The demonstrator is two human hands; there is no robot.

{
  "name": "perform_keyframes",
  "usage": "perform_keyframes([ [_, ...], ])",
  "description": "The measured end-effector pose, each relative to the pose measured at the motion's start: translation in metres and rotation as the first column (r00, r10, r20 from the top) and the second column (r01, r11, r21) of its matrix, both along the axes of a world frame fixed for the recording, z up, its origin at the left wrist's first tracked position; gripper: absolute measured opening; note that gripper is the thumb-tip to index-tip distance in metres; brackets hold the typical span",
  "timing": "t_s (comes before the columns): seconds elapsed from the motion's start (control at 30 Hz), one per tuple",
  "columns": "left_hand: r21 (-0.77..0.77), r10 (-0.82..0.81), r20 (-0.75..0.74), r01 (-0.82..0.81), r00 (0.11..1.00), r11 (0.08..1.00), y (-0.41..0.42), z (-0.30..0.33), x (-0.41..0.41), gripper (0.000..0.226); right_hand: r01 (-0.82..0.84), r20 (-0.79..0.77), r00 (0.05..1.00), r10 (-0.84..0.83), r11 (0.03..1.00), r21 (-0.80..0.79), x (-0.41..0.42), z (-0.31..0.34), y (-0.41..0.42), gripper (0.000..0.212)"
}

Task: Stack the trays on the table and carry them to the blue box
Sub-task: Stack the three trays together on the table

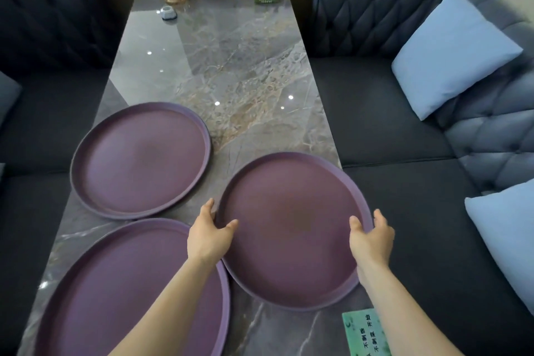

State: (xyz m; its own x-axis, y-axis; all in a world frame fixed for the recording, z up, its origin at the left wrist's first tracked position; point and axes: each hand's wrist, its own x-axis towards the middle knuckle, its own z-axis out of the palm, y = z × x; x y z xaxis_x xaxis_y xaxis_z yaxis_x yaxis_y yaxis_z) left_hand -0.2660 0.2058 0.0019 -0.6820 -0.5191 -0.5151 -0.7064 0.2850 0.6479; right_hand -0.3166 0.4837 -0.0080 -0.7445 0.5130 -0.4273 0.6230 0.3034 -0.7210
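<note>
Two bare hands grip one round purple tray, the right tray [291,228], by opposite sides. Left hand [209,235] clamps its left rim, thumb on top inside the tray, fingers curled under the edge. Right hand [372,235] clamps the right rim the same way, thumb over, fingers wrapped outside. This tray sits at the right edge of a grey marble-look table [245,72], overhanging it slightly twd a dark sofa [404,112]. Two more purple trays lie flat on the table: the far-left tray [138,159] and the near-left tray [121,292], partly under the left forearm. Pale blue cushions [453,55] rest on the sofa. A green card [367,332] lies nr the bottom right. Blue box not visible.
</note>
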Motion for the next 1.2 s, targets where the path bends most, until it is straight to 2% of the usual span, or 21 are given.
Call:
perform_keyframes([
  [0.1,-0.032,0.066,-0.085,-0.069,0.994,0.997,-0.009,0.012,0.017,0.068,0.098,-0.031,0.995,-0.096,0.992,0.081,0.01,0.009,-0.008,0.058],
  [0.17,-0.059,0.12,-0.106,-0.127,0.987,0.99,-0.021,0.021,0.035,0.055,0.105,-0.037,0.994,-0.101,0.982,0.154,0.022,0.015,-0.018,0.05],
  [0.3,-0.109,0.218,-0.112,-0.23,0.969,0.967,-0.07,0.032,0.089,0.034,0.024,-0.055,0.998,-0.013,0.978,0.207,0.06,0.024,-0.059,0.028],
  [0.47,-0.232,0.215,-0.112,-0.236,0.97,0.944,-0.146,0.031,0.159,0.032,-0.114,-0.022,0.992,0.123,0.962,0.247,0.117,0.016,-0.131,0.021],
  [0.6,-0.313,0.188,-0.065,-0.199,0.98,0.929,-0.195,0.025,0.201,0.038,-0.192,0.035,0.981,0.189,0.949,0.251,0.155,0.005,-0.181,0.023],
  [0.8,-0.324,0.148,0.0,-0.14,0.989,0.936,-0.23,0.012,0.236,0.042,-0.265,0.119,0.963,0.241,0.926,0.27,0.189,-0.006,-0.228,0.034],
  [0.97,-0.313,0.137,0.015,-0.125,0.99,0.941,-0.241,0.003,0.245,0.044,-0.292,0.152,0.955,0.256,0.905,0.308,0.196,-0.01,-0.246,0.046],
  [1.2,-0.301,0.114,0.04,-0.097,0.993,0.949,-0.242,-0.006,0.24,0.046,-0.306,0.181,0.95,0.256,0.884,0.354,0.193,-0.017,-0.247,0.045],
])
